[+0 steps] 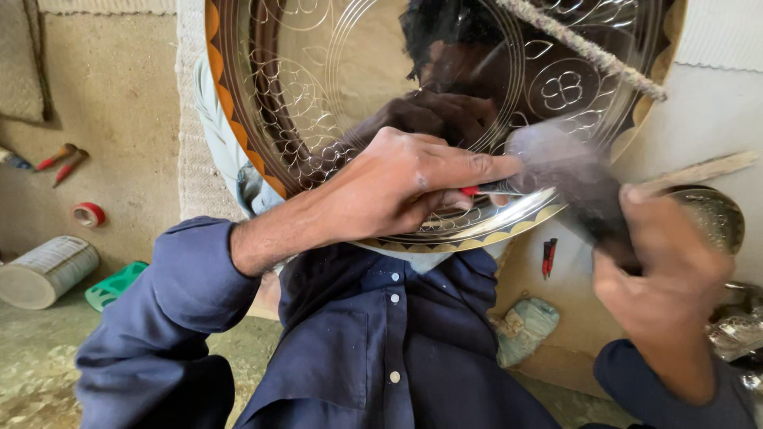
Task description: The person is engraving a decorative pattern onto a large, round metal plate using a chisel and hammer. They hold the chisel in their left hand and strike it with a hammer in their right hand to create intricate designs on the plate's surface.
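Over at the far left, on the floor, lie two red-handled tools [63, 159], a roll of red tape [88, 214], a pale tin can [46, 271] on its side and a green plastic piece [114, 286], all well apart from my hands. Moving right, my left hand [401, 184] is clenched around a thin red-handled graver [485, 190], with the forefinger stretched along it and the tip pressed to the lower part of the big engraved metal tray [318, 95]. That tray stands nearly upright in front of my chest, its bottom edge resting against my dark blue shirt [373, 342]. It looks stiff and fairly heavy, with a mirror-smooth face that I judge slippery and easy to mar, so the scalloped orange rim seems the safest place to take hold, not the polished middle. Further right, my right hand [664, 274] is closed around a dark-handled hammer [584, 191], blurred, its head near the graver's end. A rough cord [588, 49] crosses the tray's upper right. Below it, a small red-and-black tool [548, 257] lies against the wall base, beside a crumpled bag [524, 326].
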